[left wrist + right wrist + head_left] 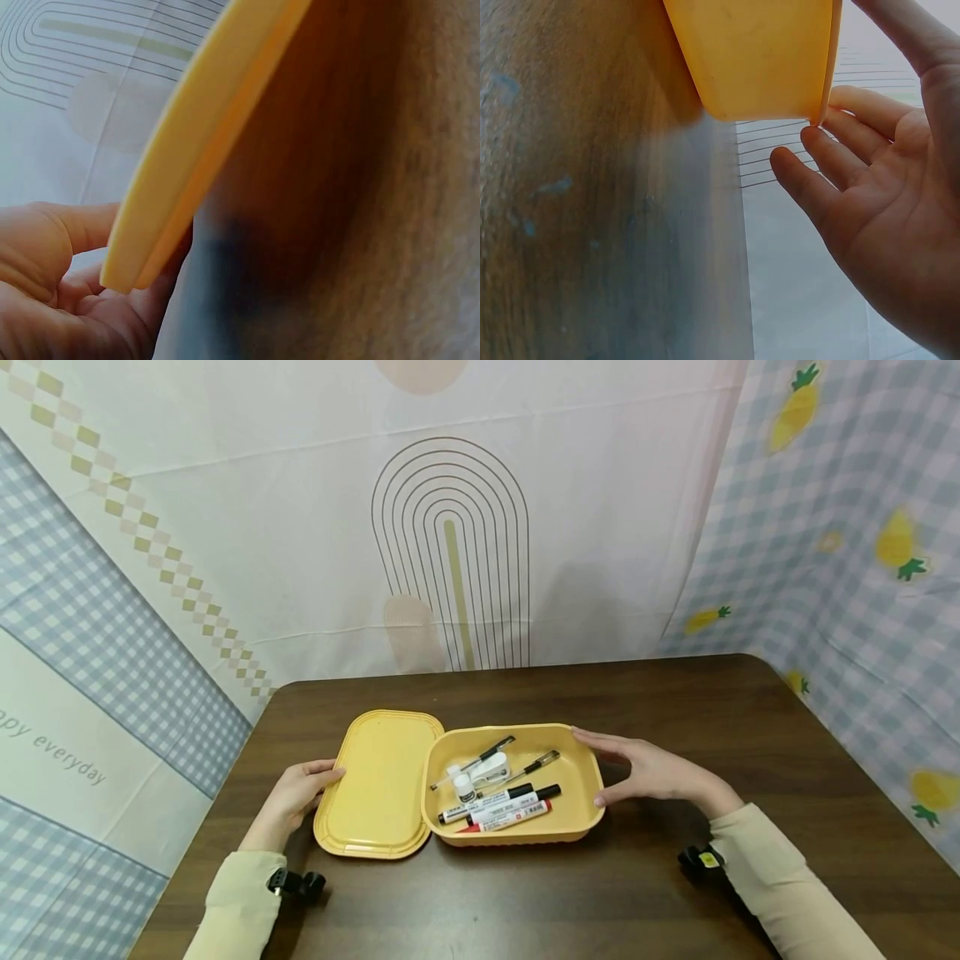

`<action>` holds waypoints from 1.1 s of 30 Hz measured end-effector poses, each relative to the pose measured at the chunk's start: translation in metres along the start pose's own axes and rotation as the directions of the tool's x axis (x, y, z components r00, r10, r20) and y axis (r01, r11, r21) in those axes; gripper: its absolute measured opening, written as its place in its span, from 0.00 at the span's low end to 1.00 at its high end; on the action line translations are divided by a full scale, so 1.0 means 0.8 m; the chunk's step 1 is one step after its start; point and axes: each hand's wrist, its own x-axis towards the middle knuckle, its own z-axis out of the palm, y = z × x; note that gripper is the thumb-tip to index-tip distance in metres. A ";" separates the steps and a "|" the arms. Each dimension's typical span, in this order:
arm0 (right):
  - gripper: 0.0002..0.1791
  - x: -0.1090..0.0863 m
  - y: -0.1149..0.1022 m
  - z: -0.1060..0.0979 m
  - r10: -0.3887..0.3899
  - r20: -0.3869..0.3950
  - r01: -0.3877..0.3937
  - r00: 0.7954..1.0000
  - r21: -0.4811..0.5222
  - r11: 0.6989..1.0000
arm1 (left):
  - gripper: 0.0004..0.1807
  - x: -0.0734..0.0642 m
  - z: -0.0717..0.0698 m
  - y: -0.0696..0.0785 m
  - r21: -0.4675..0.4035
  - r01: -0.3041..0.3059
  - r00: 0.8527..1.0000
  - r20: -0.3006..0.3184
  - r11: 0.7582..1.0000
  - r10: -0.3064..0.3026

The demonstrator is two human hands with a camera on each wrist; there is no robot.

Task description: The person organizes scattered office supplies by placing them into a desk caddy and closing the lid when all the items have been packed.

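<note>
A yellow plastic lid (381, 781) is pinched at its left edge by my left hand (296, 789). The left wrist view shows the lid's rim (172, 180) between thumb and fingers, with a gap above the table. Right beside the lid stands an open yellow box (577, 777). It holds gel pens (540, 762), markers (510, 812), a small white bottle (465, 787) and a white item (491, 768) of unclear kind. My right hand (652, 770) spans the box's right end, thumb and fingers spread. In the right wrist view its fingertips (817, 139) lie at the box's rim.
The dark wooden table (495, 893) extends around the box and lid. A printed cloth (600, 527) hangs behind its far edge, and checked cloth (847, 610) hangs on the right. Each wrist wears a small black camera (296, 883).
</note>
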 end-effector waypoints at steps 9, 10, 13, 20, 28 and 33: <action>0.54 0.000 -0.001 -0.001 -0.018 -0.002 0.018 1.000 -0.017 1.000 | 0.30 0.002 -0.004 0.002 -0.043 -0.003 1.000 -0.025 0.999 0.002; 0.54 0.000 -0.001 -0.001 -0.021 -0.003 0.021 1.000 -0.019 1.000 | 0.31 0.002 -0.005 0.003 -0.048 -0.004 1.000 -0.030 0.999 0.002; 0.53 0.000 -0.001 0.000 -0.028 -0.003 0.028 1.000 -0.022 0.999 | 0.31 0.004 -0.011 0.010 -0.058 -0.008 0.999 -0.048 0.998 0.005; 0.53 0.000 -0.001 0.000 -0.029 -0.003 0.029 1.000 -0.019 0.999 | 0.31 0.012 -0.025 0.035 -0.058 -0.052 0.996 -0.077 0.997 0.048; 0.53 -0.001 -0.001 0.001 -0.039 -0.001 0.039 0.999 -0.014 0.999 | 0.34 0.012 -0.036 0.055 -0.083 -0.078 0.993 -0.092 0.993 0.070; 0.52 0.003 -0.005 -0.004 -0.034 0.003 0.034 0.999 -0.029 0.999 | 0.34 0.011 -0.041 0.071 -0.077 -0.106 0.989 -0.113 0.991 0.097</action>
